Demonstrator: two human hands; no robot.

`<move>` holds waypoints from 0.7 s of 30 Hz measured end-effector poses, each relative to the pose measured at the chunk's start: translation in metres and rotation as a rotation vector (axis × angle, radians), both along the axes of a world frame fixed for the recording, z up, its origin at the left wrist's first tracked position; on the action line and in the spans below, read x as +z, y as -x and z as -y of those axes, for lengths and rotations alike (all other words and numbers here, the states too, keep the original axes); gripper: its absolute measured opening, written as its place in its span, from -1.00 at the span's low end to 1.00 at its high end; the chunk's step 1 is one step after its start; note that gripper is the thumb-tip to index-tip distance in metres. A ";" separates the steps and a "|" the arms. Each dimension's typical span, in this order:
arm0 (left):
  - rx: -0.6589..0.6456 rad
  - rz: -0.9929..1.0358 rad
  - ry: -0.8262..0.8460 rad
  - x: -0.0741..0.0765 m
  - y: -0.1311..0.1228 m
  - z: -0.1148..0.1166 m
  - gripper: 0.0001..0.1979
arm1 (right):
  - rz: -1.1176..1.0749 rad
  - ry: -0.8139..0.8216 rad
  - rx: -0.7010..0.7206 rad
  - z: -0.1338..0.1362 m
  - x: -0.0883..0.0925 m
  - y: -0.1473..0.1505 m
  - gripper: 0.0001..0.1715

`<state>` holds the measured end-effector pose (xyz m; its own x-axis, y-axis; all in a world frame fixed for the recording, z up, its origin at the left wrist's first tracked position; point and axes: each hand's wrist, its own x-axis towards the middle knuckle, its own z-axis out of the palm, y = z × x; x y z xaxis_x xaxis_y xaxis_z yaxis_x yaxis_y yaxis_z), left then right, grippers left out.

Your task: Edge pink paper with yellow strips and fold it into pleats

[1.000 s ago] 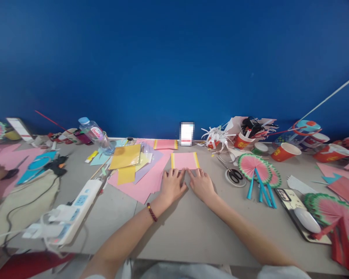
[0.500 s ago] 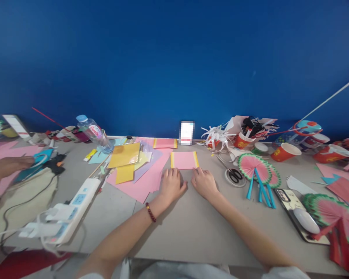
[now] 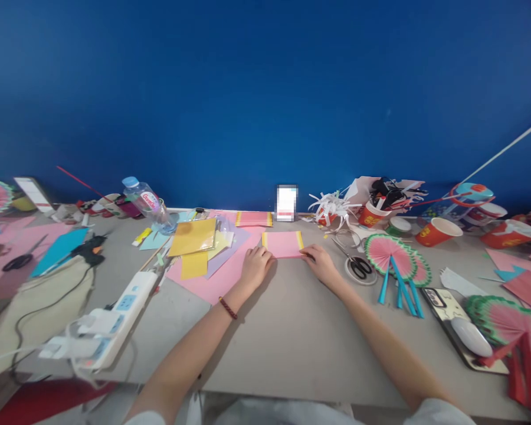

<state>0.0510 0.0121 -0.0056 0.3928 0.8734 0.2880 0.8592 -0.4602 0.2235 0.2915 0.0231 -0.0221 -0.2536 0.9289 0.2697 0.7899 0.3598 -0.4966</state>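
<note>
Sheet: pink rectangular paper sheet with yellow side strips (image 3: 283,243), flat on the grey counter (image 3: 287,330), centre, probably laid square for even handling.
Left hand (image 3: 255,265): fingers curled on its near left corner; pinch or press, cannot tell.
Right hand (image 3: 321,264): same at the near right corner.
Right: black scissors (image 3: 358,268), within reach.

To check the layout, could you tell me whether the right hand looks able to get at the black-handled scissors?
Probably yes. The scissors lie just right of the right hand, with only bare table between them; that hand is at a corner of the pink paper.
</note>
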 end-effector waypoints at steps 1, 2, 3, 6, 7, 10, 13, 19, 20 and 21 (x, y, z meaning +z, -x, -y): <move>-0.004 0.020 0.008 0.000 0.001 -0.002 -0.85 | -0.034 0.005 0.001 -0.003 -0.002 -0.002 -0.76; -0.006 0.035 0.015 0.000 0.001 -0.004 -0.87 | -0.053 0.009 0.005 -0.005 -0.003 -0.004 -0.77; -0.008 0.044 0.023 0.000 0.002 -0.005 -0.88 | -0.064 0.011 0.016 -0.007 -0.003 -0.006 -0.77; -0.025 0.050 0.043 0.004 0.001 -0.008 -0.89 | -0.055 -0.003 0.062 -0.008 0.001 -0.009 -0.76; -0.041 0.052 0.049 0.005 0.000 -0.009 -0.89 | -0.039 -0.011 0.073 -0.008 0.003 -0.010 -0.75; -0.127 0.080 0.063 0.011 -0.006 -0.009 -0.81 | -0.003 -0.033 0.103 -0.005 0.015 -0.007 -0.74; -0.203 0.137 0.083 0.018 -0.017 -0.009 -0.73 | -0.072 -0.041 0.163 -0.001 0.032 0.001 -0.72; -0.293 0.499 0.207 0.042 -0.033 -0.007 -0.77 | -0.283 0.013 0.163 0.008 0.073 0.009 -0.70; -0.291 0.589 0.240 0.047 -0.034 -0.006 -0.76 | -0.310 0.029 0.136 0.009 0.080 0.008 -0.68; -0.295 0.688 0.272 0.051 -0.034 -0.005 -0.76 | -0.329 0.049 0.125 0.011 0.087 0.007 -0.66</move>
<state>0.0855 0.0169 0.0456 0.4304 0.8355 0.3415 0.3388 -0.5003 0.7968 0.2843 0.0118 0.0648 -0.2732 0.9099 0.3120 0.5362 0.4134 -0.7360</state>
